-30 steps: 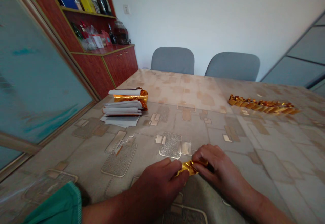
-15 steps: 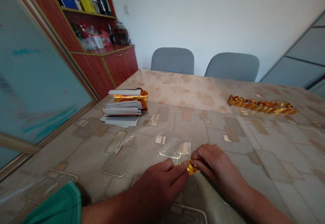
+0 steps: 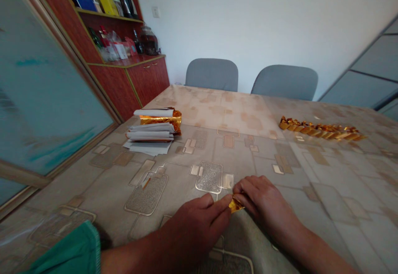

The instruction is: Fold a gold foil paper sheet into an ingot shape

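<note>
A small piece of gold foil paper (image 3: 236, 204) lies between my two hands near the front of the table. My left hand (image 3: 202, 220) has its fingers pressed together on the foil's left side and partly covers it. From the right, my right hand (image 3: 264, 197) pinches the upper right part of the same piece between thumb and fingers. At the left of the table rests a stack of folded gold foil sheets (image 3: 155, 131) with pale backs. To the far right lies a row of folded gold foil pieces (image 3: 321, 129), set side by side.
The table (image 3: 248, 158) has a patterned plastic cover. Two grey chairs (image 3: 211, 73) stand behind it, against the white wall. A red-brown cabinet (image 3: 146, 79) with bottles and boxes is at the back left, beside a frosted glass panel (image 3: 46, 100).
Both hands stay on the gold foil paper and have barely shifted. The stack and the row of folded pieces are unchanged.
</note>
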`<state>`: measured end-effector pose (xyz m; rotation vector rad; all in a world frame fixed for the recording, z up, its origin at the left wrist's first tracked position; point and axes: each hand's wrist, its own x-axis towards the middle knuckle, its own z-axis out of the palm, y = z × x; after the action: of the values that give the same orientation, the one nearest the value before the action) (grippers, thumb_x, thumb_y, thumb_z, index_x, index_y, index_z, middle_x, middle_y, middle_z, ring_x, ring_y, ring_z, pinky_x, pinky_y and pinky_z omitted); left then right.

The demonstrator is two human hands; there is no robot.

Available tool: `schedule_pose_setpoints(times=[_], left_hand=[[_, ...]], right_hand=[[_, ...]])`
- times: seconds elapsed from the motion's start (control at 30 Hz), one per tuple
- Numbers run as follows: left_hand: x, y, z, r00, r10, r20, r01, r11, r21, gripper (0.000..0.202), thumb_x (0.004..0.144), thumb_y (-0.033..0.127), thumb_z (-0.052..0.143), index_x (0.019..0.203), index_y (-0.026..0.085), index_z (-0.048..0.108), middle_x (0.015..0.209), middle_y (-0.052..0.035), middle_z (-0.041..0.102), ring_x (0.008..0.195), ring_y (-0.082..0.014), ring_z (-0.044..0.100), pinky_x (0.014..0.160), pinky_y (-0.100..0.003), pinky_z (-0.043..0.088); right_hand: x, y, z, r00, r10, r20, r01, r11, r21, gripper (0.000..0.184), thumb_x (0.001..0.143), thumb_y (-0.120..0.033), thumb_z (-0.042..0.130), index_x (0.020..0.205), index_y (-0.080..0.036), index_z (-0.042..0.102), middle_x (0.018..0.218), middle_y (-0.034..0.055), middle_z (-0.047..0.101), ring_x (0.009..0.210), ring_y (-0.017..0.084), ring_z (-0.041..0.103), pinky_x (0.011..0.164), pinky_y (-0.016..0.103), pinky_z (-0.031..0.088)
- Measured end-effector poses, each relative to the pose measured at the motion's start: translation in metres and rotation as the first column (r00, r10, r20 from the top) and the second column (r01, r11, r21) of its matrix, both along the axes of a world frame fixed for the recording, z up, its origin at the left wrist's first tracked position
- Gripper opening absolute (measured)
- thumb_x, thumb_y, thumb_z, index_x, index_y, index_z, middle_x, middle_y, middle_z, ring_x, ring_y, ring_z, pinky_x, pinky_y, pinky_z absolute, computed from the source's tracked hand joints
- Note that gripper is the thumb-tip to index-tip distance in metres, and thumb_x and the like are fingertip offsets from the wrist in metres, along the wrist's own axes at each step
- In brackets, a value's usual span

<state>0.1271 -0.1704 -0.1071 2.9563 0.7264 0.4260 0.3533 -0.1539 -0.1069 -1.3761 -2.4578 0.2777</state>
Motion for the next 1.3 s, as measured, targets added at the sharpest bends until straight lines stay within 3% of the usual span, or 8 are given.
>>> schedule_pose_setpoints(times=[0.3,0.47,0.6,0.8,0.97,1.03,1.13,1.3], left_hand=[[0.001,-0.002,0.007,0.999,-0.031,-0.038,0.032,0.999,0.024,0.043,0.095,0.006,0.045,0.138,0.005,0.049,0.134,-0.0174,0.064,0.089,-0.0231,0.063,0.077,-0.035,0.059],[0.001,-0.003,0.004,0.998,-0.039,-0.045,0.04,0.998,0.038,0.044,0.093,0.005,0.048,0.137,0.003,0.05,0.136,-0.0194,0.062,0.09,-0.0241,0.065,0.077,-0.036,0.059],[0.003,-0.003,0.003,0.998,-0.023,-0.056,0.025,0.999,0.039,0.048,0.091,0.004,0.049,0.138,0.004,0.049,0.136,-0.0198,0.062,0.093,-0.025,0.065,0.08,-0.037,0.059],[0.003,-0.005,0.003,0.994,-0.01,-0.107,0.012,1.0,0.019,0.051,0.09,0.007,0.051,0.141,0.002,0.047,0.139,-0.0208,0.059,0.098,-0.0273,0.063,0.086,-0.038,0.057],[0.001,-0.009,0.003,0.991,0.017,-0.136,-0.021,0.999,-0.025,0.052,0.093,0.013,0.054,0.143,0.005,0.045,0.144,-0.02,0.056,0.103,-0.0293,0.061,0.091,-0.042,0.054],[0.0,-0.009,0.005,0.992,0.039,-0.122,-0.048,0.996,-0.077,0.059,0.094,0.03,0.062,0.145,0.007,0.044,0.147,-0.0192,0.053,0.109,-0.0318,0.058,0.094,-0.045,0.052],[-0.003,-0.009,0.011,0.993,0.029,-0.115,-0.052,0.978,-0.201,0.088,0.081,0.055,0.075,0.148,0.01,0.04,0.151,-0.0179,0.049,0.114,-0.0348,0.055,0.098,-0.049,0.049],[-0.009,-0.011,0.022,0.994,0.05,-0.099,-0.08,0.94,-0.331,0.094,0.076,0.052,0.081,0.152,0.019,0.036,0.154,-0.0116,0.047,0.119,-0.033,0.053,0.105,-0.049,0.043]], right_hand=[[0.001,-0.001,-0.004,0.994,-0.022,0.105,0.004,0.985,0.174,0.012,0.095,-0.029,0.066,0.088,-0.021,0.061,0.084,0.0032,0.062,0.078,0.026,0.058,0.071,0.038,0.038],[-0.004,-0.01,-0.001,0.98,-0.124,0.156,0.055,0.921,0.386,0.018,0.1,-0.03,0.053,0.087,-0.022,0.062,0.086,0.0081,0.061,0.08,0.027,0.053,0.074,0.041,0.036],[-0.008,-0.016,0.002,0.969,-0.194,0.156,0.096,0.868,0.487,0.014,0.099,-0.027,0.051,0.092,-0.023,0.063,0.106,0.0137,0.065,0.095,0.032,0.054,0.084,0.048,0.037],[-0.004,-0.013,-0.009,0.984,-0.091,0.15,0.056,0.973,0.224,0.014,0.096,-0.021,0.059,0.082,-0.022,0.056,0.075,0.0025,0.061,0.066,0.022,0.058,0.062,0.033,0.037],[-0.001,-0.014,-0.01,0.982,-0.091,0.163,0.063,0.984,0.166,0.012,0.095,-0.026,0.061,0.086,-0.022,0.055,0.079,0.0033,0.062,0.071,0.026,0.061,0.066,0.037,0.039],[-0.001,-0.016,-0.009,0.985,-0.086,0.149,0.059,0.982,0.179,0.012,0.096,-0.028,0.059,0.086,-0.022,0.054,0.08,0.0035,0.062,0.072,0.026,0.061,0.068,0.038,0.038],[-0.002,-0.018,-0.008,0.989,-0.099,0.111,0.077,0.98,0.184,0.013,0.095,-0.032,0.059,0.087,-0.022,0.054,0.082,0.0039,0.062,0.074,0.027,0.06,0.069,0.038,0.038],[-0.001,-0.017,-0.005,0.993,-0.121,0.014,0.12,0.99,0.081,0.02,0.088,-0.03,0.072,0.087,-0.022,0.054,0.082,0.0021,0.062,0.074,0.025,0.059,0.07,0.036,0.038]])
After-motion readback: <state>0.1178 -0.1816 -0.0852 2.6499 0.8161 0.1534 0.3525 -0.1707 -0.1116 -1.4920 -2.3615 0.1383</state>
